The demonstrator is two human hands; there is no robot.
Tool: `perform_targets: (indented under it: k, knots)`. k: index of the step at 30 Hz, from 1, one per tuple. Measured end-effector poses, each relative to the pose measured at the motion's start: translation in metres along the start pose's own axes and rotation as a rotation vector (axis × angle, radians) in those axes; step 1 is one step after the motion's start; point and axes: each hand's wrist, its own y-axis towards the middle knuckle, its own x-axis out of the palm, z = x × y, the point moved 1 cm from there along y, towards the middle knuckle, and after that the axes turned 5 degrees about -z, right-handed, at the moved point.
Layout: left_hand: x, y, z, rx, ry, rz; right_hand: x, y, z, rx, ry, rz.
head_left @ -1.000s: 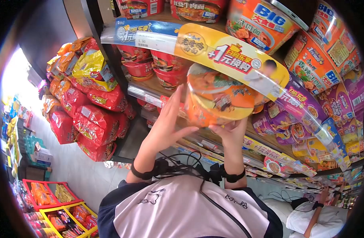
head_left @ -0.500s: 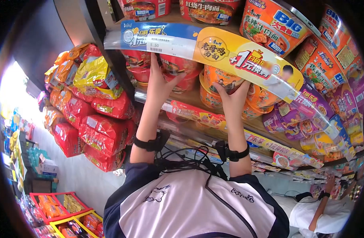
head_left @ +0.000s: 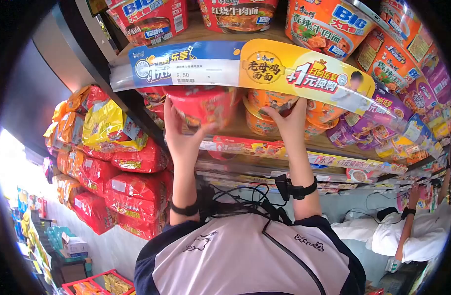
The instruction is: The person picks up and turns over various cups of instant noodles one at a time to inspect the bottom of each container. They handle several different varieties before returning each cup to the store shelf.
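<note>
A red instant noodle bowl (head_left: 203, 105), blurred by motion, is in the grip of my left hand (head_left: 181, 135) just under the blue shelf label. Its fingers go up the bowl's left side and the thumb lies along the bottom. My right hand (head_left: 290, 120) holds an orange instant noodle bowl (head_left: 269, 101) on the same shelf. The thumb presses on its front, while the fingertips at its right side are partly hidden by the yellow label strip (head_left: 309, 69). That bowl rests on another orange bowl (head_left: 261, 123).
Big noodle tubs (head_left: 324, 29) stand on the shelf above. Purple noodle bowls (head_left: 353, 130) sit to the right. Red multipacks (head_left: 137, 201) are stacked at the left beside a dark shelf post (head_left: 100, 64). Another person in a white top (head_left: 407, 231) is at lower right.
My left hand has come back toward me and down, bringing the red noodle bowl partly out from under the label. My right hand stays at the orange bowl. The view has shifted slightly.
</note>
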Motion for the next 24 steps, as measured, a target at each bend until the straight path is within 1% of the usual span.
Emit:
perform_targets:
  k: [3, 4, 6, 7, 9, 10, 13, 14, 17, 18, 19, 20, 21, 23, 24]
  knots:
    - [-0.021, -0.016, 0.016, -0.066, -0.165, -0.121, 0.002, -0.012, 0.003, -0.070, -0.152, 0.059]
    - [-0.027, -0.019, 0.020, -0.089, -0.216, -0.160, 0.004, -0.025, 0.000, -0.025, -0.156, 0.055]
    - [-0.037, -0.025, 0.019, -0.129, -0.278, -0.231, -0.005, -0.049, -0.028, -0.145, -0.258, 0.028]
    - [-0.039, -0.028, 0.019, -0.101, -0.239, -0.274, -0.009, -0.053, -0.042, -0.207, -0.306, 0.012]
    - [-0.043, -0.032, 0.024, -0.046, -0.155, -0.364, -0.012, -0.052, -0.057, -0.423, -0.134, -0.158]
    - [-0.043, -0.035, 0.029, -0.090, -0.135, -0.419, -0.015, -0.052, -0.063, -0.529, -0.045, -0.240]
    - [-0.041, -0.037, 0.047, 0.051, 0.047, -0.543, -0.036, -0.052, -0.070, -0.371, -0.224, -0.504]
    - [-0.044, -0.039, 0.042, 0.075, 0.062, -0.559, -0.038, -0.053, -0.072, -0.367, -0.232, -0.449]
    - [-0.042, -0.049, 0.043, -0.017, -0.400, -0.481, -0.041, -0.058, -0.072, -0.250, 0.008, -0.409]
    - [-0.043, -0.050, 0.040, 0.024, -0.449, -0.519, -0.043, -0.061, -0.072, -0.175, 0.042, -0.419]
    - [-0.044, -0.053, 0.041, 0.046, -0.438, -0.510, -0.044, -0.065, -0.067, -0.131, 0.077, -0.423]
    - [-0.041, -0.049, 0.041, 0.190, -0.455, -0.572, -0.044, -0.070, -0.060, -0.083, 0.112, -0.428]
    - [-0.039, -0.048, 0.039, 0.271, -0.465, -0.599, -0.042, -0.075, -0.054, -0.017, 0.202, -0.403]
    - [-0.037, -0.048, 0.037, 0.334, -0.463, -0.621, -0.031, -0.082, -0.048, 0.132, 0.478, -0.319]
    - [-0.037, -0.049, 0.036, 0.350, -0.461, -0.627, -0.024, -0.084, -0.047, 0.166, 0.585, -0.280]
